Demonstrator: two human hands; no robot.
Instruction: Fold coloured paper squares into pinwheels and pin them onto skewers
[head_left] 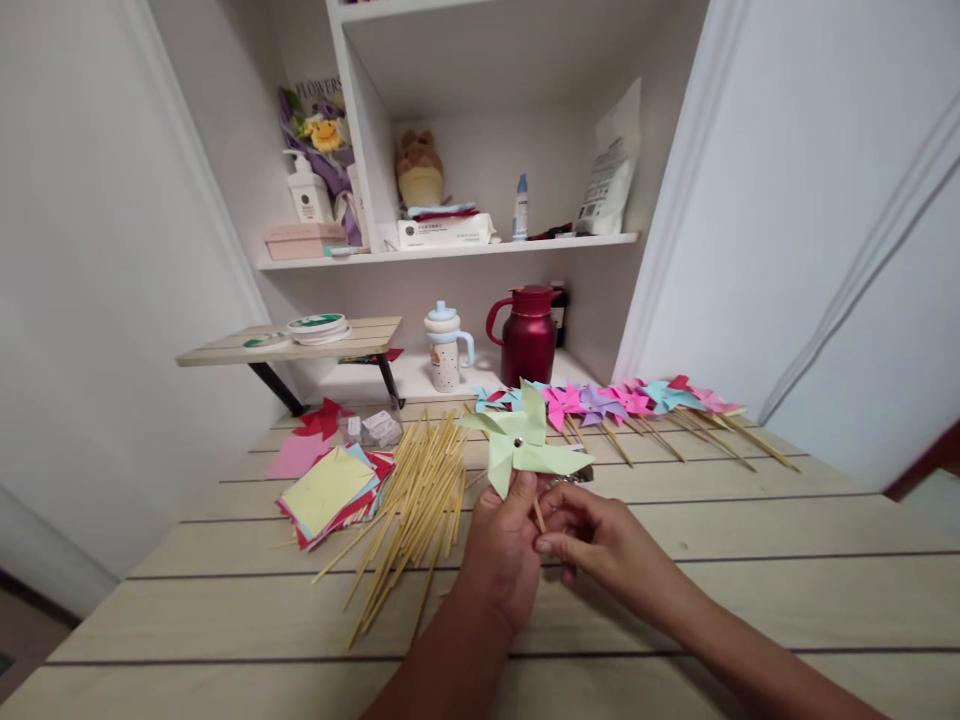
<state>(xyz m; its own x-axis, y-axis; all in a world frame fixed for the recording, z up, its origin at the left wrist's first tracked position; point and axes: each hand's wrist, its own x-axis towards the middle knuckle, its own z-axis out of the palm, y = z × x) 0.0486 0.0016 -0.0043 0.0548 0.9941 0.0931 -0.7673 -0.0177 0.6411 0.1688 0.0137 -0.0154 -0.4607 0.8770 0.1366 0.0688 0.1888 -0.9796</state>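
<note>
A pale green paper pinwheel (pixel 529 452) with a small pin at its centre faces me, held up above the table. Just under its blades my left hand (pixel 501 555) is closed, with the thumb up against the lower part of the pinwheel. My right hand (pixel 592 535) pinches the short visible piece of its wooden stick (pixel 539 516) between thumb and fingers. The rest of the stick is hidden by the hands. Left of my hands a loose pile of thin wooden sticks (pixel 416 490) lies on the table.
Coloured paper squares (pixel 326 490) are stacked at the left, near small clear packets (pixel 381 428). Several finished pinwheels (pixel 600 403) lie along the back right. Behind stand a red jug (pixel 529 338), a cup (pixel 445 350) and a small raised shelf (pixel 360 333) carrying tape rolls (pixel 319 327).
</note>
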